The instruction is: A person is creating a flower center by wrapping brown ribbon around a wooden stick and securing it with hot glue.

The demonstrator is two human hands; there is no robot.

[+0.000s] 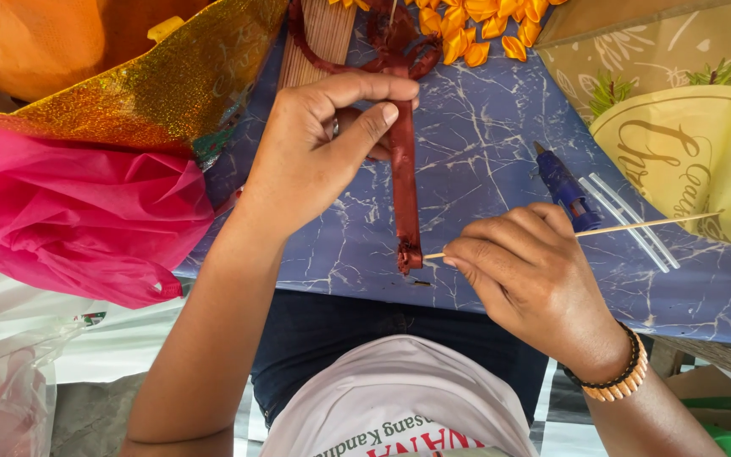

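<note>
The left hand (310, 156) pinches the upper part of the dark red ribbon (403, 182), held taut over the blue marbled surface (484, 152). The right hand (530, 275) grasps the thin wooden stick (636, 226); its tip touches the ribbon's lower end. Only that end appears curled onto the stick; the remaining length hangs unwound.

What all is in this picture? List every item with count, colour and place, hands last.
ribbon strip: one, dark red, hanging down the table's middle
thin stick: one, pale wood, tip at the ribbon's lower end
glue gun: one, blue, right of the ribbon
glue sticks: two, clear, beside the glue gun
petals: many, orange-yellow, top centre
stick bundle: one, tan, top centre
glitter sheet: one, gold, upper left
plastic bag: one, pink, left
table cover: one, blue marbled
bracelet: one, black and orange, right wrist
left hand: pinching the ribbon
right hand: holding the stick
</note>
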